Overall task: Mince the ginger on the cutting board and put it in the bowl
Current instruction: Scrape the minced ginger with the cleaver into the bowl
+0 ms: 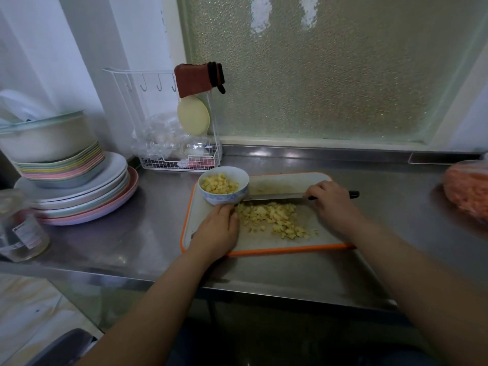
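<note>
Steel counter (158,196) under a frosted window carries the orange-rimmed cutting board (290,250). On it, the bowl (224,184) at the far left corner already holds some minced ginger, while 1 loose pile of ginger (274,219) lies mid-board. The right hand (330,202) grips the knife (274,196) behind the pile; the left hand (219,228) rests with relaxed fingers beside it, touching its edge. Likely risks: the blade nudging the bowl, pieces scattering off the board, or fingertips straying near the edge.
</note>
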Demonstrator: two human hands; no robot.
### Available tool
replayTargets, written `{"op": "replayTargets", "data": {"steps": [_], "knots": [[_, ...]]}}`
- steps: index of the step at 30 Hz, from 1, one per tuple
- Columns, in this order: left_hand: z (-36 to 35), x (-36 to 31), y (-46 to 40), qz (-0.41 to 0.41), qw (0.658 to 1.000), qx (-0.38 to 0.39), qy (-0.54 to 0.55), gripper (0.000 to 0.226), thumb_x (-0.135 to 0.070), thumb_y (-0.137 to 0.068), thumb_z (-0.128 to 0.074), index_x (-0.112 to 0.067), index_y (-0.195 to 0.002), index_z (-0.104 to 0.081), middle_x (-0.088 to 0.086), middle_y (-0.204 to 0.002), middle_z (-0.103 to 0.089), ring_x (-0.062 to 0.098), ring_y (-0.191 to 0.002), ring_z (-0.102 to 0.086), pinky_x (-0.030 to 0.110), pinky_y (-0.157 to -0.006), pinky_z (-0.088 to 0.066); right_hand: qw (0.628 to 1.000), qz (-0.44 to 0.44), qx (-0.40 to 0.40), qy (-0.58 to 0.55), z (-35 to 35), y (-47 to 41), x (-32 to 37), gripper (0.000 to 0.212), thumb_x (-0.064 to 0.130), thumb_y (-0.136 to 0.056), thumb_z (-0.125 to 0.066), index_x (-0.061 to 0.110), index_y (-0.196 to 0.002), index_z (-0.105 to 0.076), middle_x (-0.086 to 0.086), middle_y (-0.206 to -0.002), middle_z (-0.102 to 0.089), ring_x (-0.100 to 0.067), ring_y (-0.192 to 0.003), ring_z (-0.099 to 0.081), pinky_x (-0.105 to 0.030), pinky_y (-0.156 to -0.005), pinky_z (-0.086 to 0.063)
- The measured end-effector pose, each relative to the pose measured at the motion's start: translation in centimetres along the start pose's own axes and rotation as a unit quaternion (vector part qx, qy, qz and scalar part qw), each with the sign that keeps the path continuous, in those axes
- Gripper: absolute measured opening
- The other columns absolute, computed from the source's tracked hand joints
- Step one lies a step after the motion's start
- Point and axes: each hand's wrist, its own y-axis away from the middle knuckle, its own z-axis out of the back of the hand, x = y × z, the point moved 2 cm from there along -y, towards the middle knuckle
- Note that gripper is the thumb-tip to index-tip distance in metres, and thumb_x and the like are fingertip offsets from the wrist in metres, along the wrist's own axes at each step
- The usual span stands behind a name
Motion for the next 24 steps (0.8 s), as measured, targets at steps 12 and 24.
{"op": "replayTargets", "data": {"steps": [12,24], "knots": [[-0.8,-0.9,-0.6,-0.025,0.999,0.017,0.024,0.035,-0.028,-0.101,-0.037,-0.015,-0.131,-0.05,0.008,-0.13,-0.055,0.023,-0.114,-0.053,0.036,-0.096,-0.043,0.999,0.043,0.018,-0.021,2.8,1.3,-0.7,0.023,0.004,-0.088,-0.06,0.021,-0.104,-0.064,0.0,-0.1,-0.061,-0.024,-0.098,-0.053,-0.039,-0.079,-0.042],[-3.8,-3.3,-2.8,-0.034,0.992,0.056,-0.109,0.075,-0.061,-0.092,-0.019,-0.009,-0.142,-0.036,0.016,-0.149,-0.035,0.029,-0.139,-0.028,0.038,-0.114,-0.021,0.928,-0.322,0.08,-0.168,4.4,3.5,-2.8,0.035,0.011,-0.097,-0.047,0.012,-0.132,-0.051,-0.018,-0.118,-0.063,-0.032,-0.107,-0.059,-0.03,-0.081,-0.042]]}}
